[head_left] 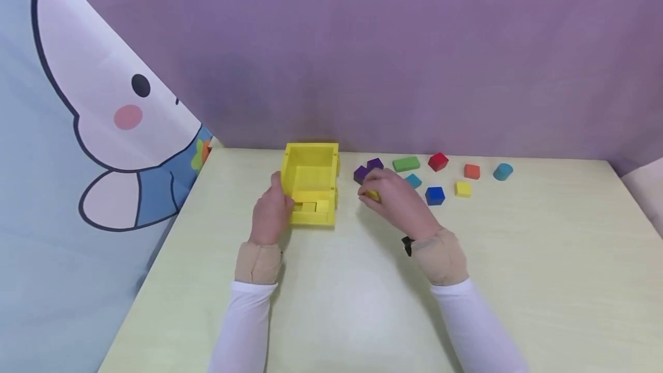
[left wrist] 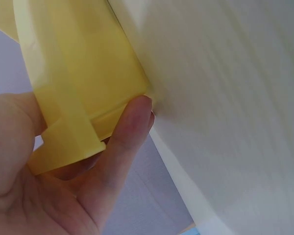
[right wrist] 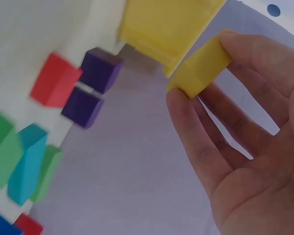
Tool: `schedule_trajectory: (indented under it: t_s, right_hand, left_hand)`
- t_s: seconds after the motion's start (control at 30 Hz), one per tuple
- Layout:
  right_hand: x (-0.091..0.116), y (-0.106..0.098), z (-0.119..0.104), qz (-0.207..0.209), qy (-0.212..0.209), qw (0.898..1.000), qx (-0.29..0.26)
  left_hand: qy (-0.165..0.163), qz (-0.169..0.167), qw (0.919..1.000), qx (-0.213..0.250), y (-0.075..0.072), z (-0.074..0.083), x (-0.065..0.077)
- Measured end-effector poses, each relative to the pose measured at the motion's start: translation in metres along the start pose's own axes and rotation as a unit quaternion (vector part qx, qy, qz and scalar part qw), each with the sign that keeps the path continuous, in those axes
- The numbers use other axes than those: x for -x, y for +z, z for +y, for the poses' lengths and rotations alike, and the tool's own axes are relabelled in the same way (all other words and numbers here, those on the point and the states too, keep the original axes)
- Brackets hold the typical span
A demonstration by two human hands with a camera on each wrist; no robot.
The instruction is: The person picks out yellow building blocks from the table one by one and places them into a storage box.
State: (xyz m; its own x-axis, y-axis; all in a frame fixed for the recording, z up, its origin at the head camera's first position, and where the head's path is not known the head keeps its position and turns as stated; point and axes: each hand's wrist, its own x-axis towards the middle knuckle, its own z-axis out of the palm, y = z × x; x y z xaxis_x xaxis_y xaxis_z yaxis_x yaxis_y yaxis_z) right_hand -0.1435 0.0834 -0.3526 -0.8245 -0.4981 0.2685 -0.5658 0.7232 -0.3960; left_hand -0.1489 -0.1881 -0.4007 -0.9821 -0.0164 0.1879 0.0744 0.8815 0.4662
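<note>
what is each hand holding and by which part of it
The right hand pinches a yellow block by its two opposite ends; the left hand grips the yellow container by its left side wall.

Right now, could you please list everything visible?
Table: 1, pale, below
Container: 1, yellow, centre
Inner pieces: number unclear, yellow, in container
Held block: 1, yellow, beside container
Cubes: 2, purple, right of container
Bars: 2, green, right of cubes
Slab: 1, teal, between bars
Blue block: 1, blue, right of slab
Red blocks: 2, red, beside cubes; behind blue
Loose block: 1, yellow, right of blue
Orange block: 1, orange, behind loose block
Cylinder: 1, teal, rightmost
Backdrop: 1, purple, behind
Printed cloth: 1, blue, left
Wraps: 2, beige, wrists
Sleeves: 2, white, forearms
Left hand: 1, gripping container
Right hand: 1, pinching held block
</note>
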Motion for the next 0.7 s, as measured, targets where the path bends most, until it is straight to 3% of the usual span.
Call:
schedule_trajectory:
  t_s: [0.37,0.7]
  right_hand:
    - [-0.036,0.008,-0.028,-0.011,-0.019,0.999,-0.031]
    - [-0.057,0.019,-0.039,-0.017,-0.031,0.999,-0.023]
  left_hand:
    - [0.003,0.004,1.0,-0.002,-0.001,-0.004,0.0]
    - [0.001,0.003,1.0,-0.003,0.0,-0.002,0.001]
